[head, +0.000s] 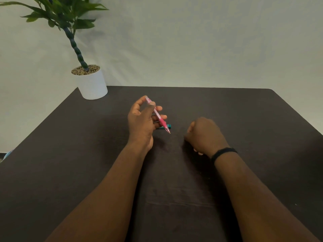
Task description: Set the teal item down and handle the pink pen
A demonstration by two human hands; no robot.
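Two bare forearms are seen, entering from the lower edge, at about 6 o'clock. No sleeves are worn; both arms are uncovered up to the edge of the view. On the right wrist a black band [224,152] is worn. It is narrow, plain and matte, and it is fitted closely around the wrist, just behind the right hand [204,135]. No marking can be read on it. The left hand [141,123] and its wrist are bare. The fingernails are kept short.
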